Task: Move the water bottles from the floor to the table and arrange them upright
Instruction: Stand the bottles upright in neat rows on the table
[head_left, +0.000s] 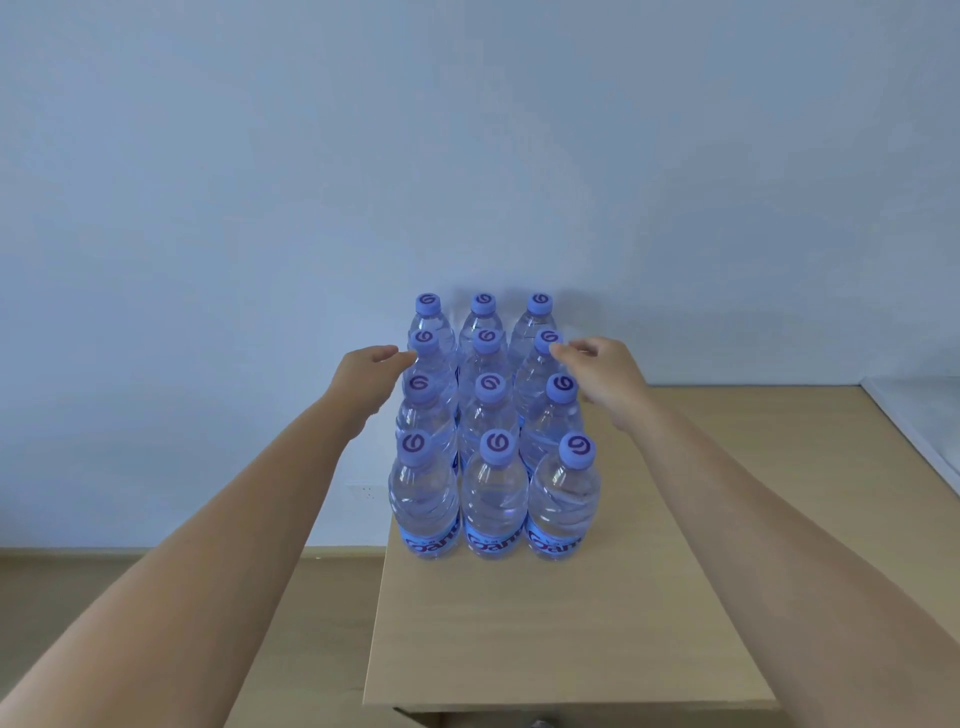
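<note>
Several clear water bottles (493, 499) with blue caps and blue labels stand upright in a tight block, three across, near the left edge of a light wooden table (597, 623). My left hand (363, 376) reaches along the block's left side, fingers apart, its fingertips close to a rear-row bottle (425, 345). My right hand (605, 376) is at the block's right side, fingers loosely curled, with fingertips at the cap of a rear-row bottle (548, 343). Neither hand holds a bottle.
A plain pale wall (467, 156) rises behind the table. Wooden floor (182, 623) shows at the left below, with a wall socket (363, 491) above the skirting. A white surface (914, 421) adjoins the table's far right.
</note>
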